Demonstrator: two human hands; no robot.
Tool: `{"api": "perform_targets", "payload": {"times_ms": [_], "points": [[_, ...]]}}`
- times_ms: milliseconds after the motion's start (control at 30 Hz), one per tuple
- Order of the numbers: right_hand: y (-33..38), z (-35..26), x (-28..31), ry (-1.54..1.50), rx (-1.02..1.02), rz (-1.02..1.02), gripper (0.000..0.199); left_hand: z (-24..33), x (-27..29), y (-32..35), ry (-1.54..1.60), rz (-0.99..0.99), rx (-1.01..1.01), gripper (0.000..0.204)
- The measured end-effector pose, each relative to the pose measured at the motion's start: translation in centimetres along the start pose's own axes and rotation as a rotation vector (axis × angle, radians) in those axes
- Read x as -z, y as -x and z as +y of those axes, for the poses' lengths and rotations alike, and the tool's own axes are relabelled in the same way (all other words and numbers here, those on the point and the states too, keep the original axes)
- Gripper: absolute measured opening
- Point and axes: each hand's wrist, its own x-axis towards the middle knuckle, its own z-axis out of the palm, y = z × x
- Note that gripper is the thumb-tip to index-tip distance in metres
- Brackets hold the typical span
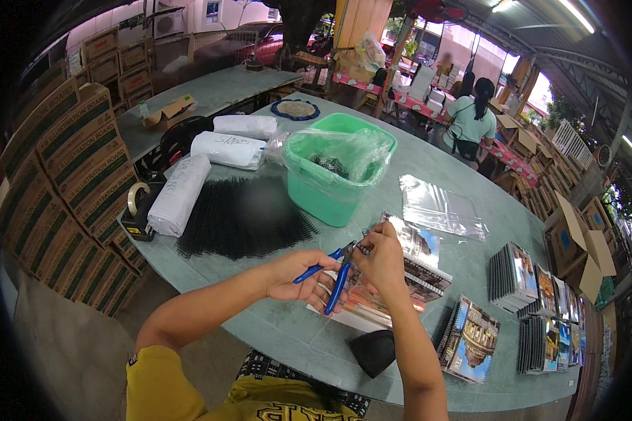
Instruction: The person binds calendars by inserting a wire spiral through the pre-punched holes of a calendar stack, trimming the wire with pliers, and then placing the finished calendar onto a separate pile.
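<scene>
My left hand (303,277) grips blue-handled pliers (332,272), their jaws pointing up toward my right hand. My right hand (380,256) pinches the end of a wire spiral binding at the jaws, just above a spiral-bound picture booklet (428,277) lying on the grey-green table (288,330). Both hands hover over that booklet near the table's front edge.
A green plastic bin (333,175) lined with a clear bag stands behind the hands, a pile of black spiral coils (242,217) to its left. White rolls (179,196), a tape dispenser (139,207), clear sleeves (439,207), stacked booklets (534,295) at right, cartons (63,182) at left. A person (470,119) sits beyond.
</scene>
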Motion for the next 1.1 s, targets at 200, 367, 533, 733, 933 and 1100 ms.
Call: {"api": "perform_targets", "payload": {"times_ms": [200, 367, 533, 733, 933, 1100], "points": [[0.2, 0.4, -0.8, -0.006, 0.013, 0.044, 0.019, -1.2, 0.4, -0.5, -1.052, 0.429, -0.169, 0.040], [-4.1, 0.9, 1.5, -0.058, -0.014, -0.216, 0.029, -3.2, 3.1, 0.9, -1.382, 0.519, -0.247, 0.054], [-10.2, 0.0, 4.7, 0.005, 0.149, 0.002, 0.044, -3.2, 3.7, 1.8, -1.405, 0.474, -0.328, 0.056], [4.8, 2.9, 3.4, 0.530, 0.057, 0.051, 0.079, -7.9, 9.2, 5.5, -1.730, 0.892, -0.165, 0.057], [11.7, 5.9, 4.4, 0.385, 0.311, 0.128, 0.039, -10.1, 11.1, 1.7, -1.971, 0.890, -0.366, 0.052], [10.8, 4.3, 18.8, 0.307, 0.003, 0.834, 0.024, -8.4, 10.8, 2.1, -1.955, 0.916, -0.640, 0.045]]}}
